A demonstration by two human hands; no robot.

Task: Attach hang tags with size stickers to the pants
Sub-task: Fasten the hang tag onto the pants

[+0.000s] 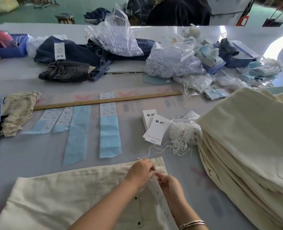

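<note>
Cream pants (67,193) lie flat on the table in front of me, waistband to the right. My left hand (140,170) and my right hand (169,184) meet over the waistband, both pinching a white string (148,151) at a belt loop. A white hang tag (160,198) lies under my right forearm. More hang tags (155,128) are stacked beyond, beside a bag of white strings (182,135). Size sticker sheets (107,110) on blue backing lie further left.
A tall stack of folded cream pants (247,140) fills the right side. A long wooden ruler (107,100) crosses the table. Dark jeans (67,70), plastic bags (115,35) and blue baskets (237,58) crowd the far edge. Crumpled cloth (16,110) sits at left.
</note>
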